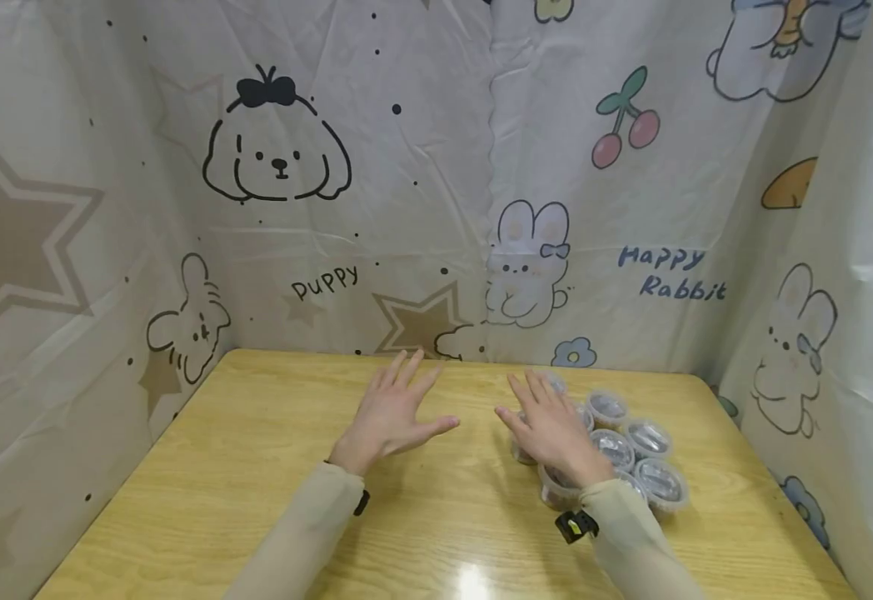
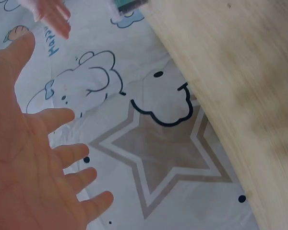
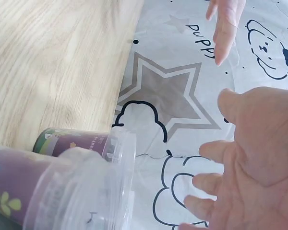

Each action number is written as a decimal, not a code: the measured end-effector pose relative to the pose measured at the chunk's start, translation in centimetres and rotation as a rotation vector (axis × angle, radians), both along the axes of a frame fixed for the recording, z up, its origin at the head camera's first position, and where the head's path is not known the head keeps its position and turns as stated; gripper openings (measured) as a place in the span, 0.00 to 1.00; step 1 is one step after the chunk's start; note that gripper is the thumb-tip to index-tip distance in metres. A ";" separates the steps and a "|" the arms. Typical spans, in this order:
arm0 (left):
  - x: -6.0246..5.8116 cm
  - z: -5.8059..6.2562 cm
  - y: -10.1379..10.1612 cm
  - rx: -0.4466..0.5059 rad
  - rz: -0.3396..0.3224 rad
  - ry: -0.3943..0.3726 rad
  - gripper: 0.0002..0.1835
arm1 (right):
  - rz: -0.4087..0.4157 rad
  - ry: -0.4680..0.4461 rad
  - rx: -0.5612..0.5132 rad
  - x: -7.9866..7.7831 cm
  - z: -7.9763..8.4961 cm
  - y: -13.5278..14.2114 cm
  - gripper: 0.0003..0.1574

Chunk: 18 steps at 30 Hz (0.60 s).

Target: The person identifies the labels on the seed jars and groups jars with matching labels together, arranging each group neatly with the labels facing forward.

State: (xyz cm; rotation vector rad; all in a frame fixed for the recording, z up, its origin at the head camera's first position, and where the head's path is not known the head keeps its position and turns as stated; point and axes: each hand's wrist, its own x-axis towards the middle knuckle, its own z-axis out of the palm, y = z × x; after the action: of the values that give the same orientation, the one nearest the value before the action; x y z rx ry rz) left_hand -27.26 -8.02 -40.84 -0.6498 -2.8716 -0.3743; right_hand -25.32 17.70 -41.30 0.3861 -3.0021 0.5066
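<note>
Both hands hover over the wooden table with fingers spread and nothing held. My left hand [image 1: 393,414] is left of the middle, palm down, with bare wood beneath it. Over the left part of a cluster of lidded plastic cups [image 1: 612,450] is my right hand [image 1: 552,429], which hides some of them in the head view. The cups have clear lids, and in the right wrist view a cup [image 3: 81,141] shows a purple and green printed wrap. The left wrist view shows the left palm [image 2: 33,158] with its fingers apart.
The wooden table [image 1: 256,500] meets a printed cloth [image 1: 421,167] that hangs behind it and along both sides. Several cups stand close together on the right half of the table. A dark band sits on each wrist.
</note>
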 end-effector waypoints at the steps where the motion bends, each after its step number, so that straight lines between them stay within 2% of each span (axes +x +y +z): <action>1: 0.0 -0.1 0.1 -0.001 -0.012 0.002 0.47 | 0.007 -0.003 0.003 0.0 0.1 0.0 0.43; 7: -0.1 -0.3 0.8 -0.006 -0.055 0.012 0.47 | 0.026 -0.017 0.006 0.1 0.6 0.3 0.43; 13: -0.3 -0.6 1.6 -0.006 -0.104 0.074 0.45 | 0.026 0.028 0.003 0.3 0.8 1.0 0.41; 18: -0.3 -1.1 2.4 -0.038 -0.151 0.124 0.40 | 0.014 0.024 -0.030 0.4 0.7 1.8 0.36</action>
State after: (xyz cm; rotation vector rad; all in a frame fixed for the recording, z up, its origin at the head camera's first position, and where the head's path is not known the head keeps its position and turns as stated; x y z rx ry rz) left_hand -27.59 -5.67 -41.92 -0.8682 -2.7265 -0.2891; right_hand -24.89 19.46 -40.61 0.4082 -2.9669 0.5429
